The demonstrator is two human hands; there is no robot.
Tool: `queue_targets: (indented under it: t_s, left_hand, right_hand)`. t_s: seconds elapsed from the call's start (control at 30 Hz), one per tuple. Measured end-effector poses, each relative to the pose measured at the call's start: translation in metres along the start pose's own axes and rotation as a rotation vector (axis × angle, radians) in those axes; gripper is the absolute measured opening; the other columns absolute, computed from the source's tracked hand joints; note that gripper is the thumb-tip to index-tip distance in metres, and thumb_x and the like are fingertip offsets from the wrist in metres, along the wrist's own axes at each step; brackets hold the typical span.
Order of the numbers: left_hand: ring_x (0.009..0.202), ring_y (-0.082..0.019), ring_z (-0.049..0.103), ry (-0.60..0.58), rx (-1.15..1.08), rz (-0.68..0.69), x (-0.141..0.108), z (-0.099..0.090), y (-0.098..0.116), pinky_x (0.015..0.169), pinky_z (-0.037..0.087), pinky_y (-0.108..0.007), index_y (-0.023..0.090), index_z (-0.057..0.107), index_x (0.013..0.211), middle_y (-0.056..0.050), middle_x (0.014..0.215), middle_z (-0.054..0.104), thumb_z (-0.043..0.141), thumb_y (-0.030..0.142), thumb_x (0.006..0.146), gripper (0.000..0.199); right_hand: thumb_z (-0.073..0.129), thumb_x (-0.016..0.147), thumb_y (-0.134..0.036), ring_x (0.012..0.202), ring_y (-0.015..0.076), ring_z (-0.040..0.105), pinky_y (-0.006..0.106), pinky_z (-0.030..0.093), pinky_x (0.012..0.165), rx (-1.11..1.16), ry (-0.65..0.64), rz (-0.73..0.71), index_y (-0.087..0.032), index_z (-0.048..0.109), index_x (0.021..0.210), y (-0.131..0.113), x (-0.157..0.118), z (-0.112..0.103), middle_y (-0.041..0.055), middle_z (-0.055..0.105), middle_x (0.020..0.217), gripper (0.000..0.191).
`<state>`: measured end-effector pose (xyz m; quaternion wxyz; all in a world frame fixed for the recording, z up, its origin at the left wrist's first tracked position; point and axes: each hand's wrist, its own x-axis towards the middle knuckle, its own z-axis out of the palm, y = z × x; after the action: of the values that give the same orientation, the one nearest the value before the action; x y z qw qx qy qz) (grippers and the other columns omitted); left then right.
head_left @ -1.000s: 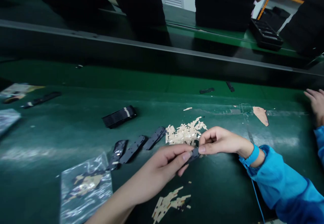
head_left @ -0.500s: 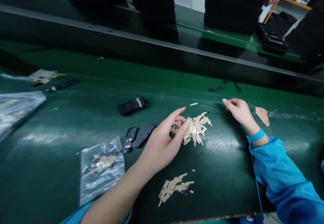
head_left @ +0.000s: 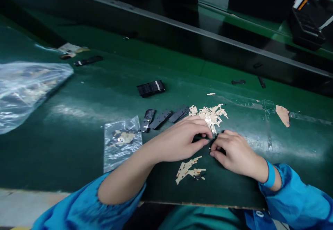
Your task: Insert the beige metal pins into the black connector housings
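My left hand (head_left: 186, 138) and my right hand (head_left: 235, 150) meet just in front of a loose pile of small cream-coloured flat pieces (head_left: 213, 115). The right thumb and fingers are pinched around a small black part (head_left: 214, 139), mostly hidden by the fingers. Beside it, the left thumb and fingertips are drawn together; whatever lies between them is too small to make out. Nearer to me lies a smaller cluster of cream strips (head_left: 186, 169), with tiny dark bits at its right side.
Several black slotted parts (head_left: 160, 119) lie left of the pile, with a stacked black block (head_left: 151, 88) behind. A small clear bag (head_left: 122, 143) and a larger plastic bag (head_left: 28, 91) are at left. A brown scrap (head_left: 283, 115) is at right. A raised ledge (head_left: 182, 32) crosses behind.
My right hand has come in from the far right toward my left hand, and both are now together in front of the pile. The view has shifted, showing the table's front edge.
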<state>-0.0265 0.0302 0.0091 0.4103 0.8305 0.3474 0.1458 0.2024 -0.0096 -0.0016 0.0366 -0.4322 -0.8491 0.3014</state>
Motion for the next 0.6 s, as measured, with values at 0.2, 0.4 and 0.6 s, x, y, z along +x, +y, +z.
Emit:
queue_targets:
  t_s: [0.2,0.4,0.6]
  left_hand:
    - [0.102,-0.029,0.062,-0.039,0.097,-0.043,-0.006,0.004,-0.003,0.090,0.044,-0.038,0.024,0.074,0.095,-0.004,0.097,0.070,0.076,0.030,0.090,0.009]
    - [0.095,-0.027,0.062,0.016,0.077,0.013,-0.004,0.009,-0.003,0.088,0.044,-0.038,0.024,0.074,0.092,-0.004,0.095,0.069,0.071,0.028,0.094,0.005]
    - [0.090,-0.024,0.067,0.023,-0.169,0.075,-0.004,0.005,0.003,0.086,0.045,-0.036,0.027,0.080,0.105,-0.004,0.097,0.075,0.068,0.028,0.099,0.013]
  right_hand:
    - [0.073,0.094,-0.020,0.087,0.0240,0.060,0.037,0.042,0.076,-0.061,0.079,0.017,-0.020,0.074,0.094,0.006,-0.007,-0.002,0.0052,0.073,0.089,0.001]
    - [0.066,0.098,-0.017,0.085,0.0232,0.060,0.037,0.044,0.077,-0.026,0.078,0.009,-0.019,0.072,0.090,0.007,-0.010,0.000,0.0062,0.072,0.088,0.010]
    - [0.070,0.093,-0.017,0.079,0.0182,0.061,0.033,0.048,0.078,0.364,0.037,-0.013,-0.020,0.070,0.087,0.012,-0.007,-0.017,0.0012,0.068,0.082,0.007]
